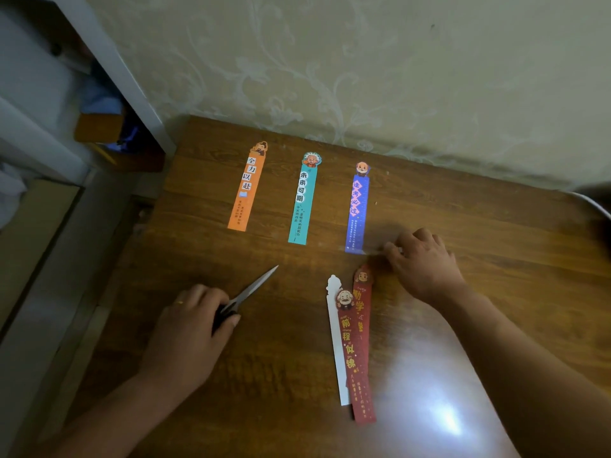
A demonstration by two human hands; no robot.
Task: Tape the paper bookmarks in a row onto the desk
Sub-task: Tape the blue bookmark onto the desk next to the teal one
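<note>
Three bookmarks lie in a row on the wooden desk: an orange bookmark, a teal bookmark and a blue bookmark. My right hand is just right of the blue bookmark's lower end, fingers curled down on a strip of clear tape that crosses that end. My left hand grips a pair of scissors, blades closed and pointing up and right. Nearer me lies a loose pile of red bookmarks with a white one under them.
The desk's far edge meets a patterned wall. Its left edge drops to the floor beside a white shelf unit. A bright glare spot sits on the desk near my right forearm.
</note>
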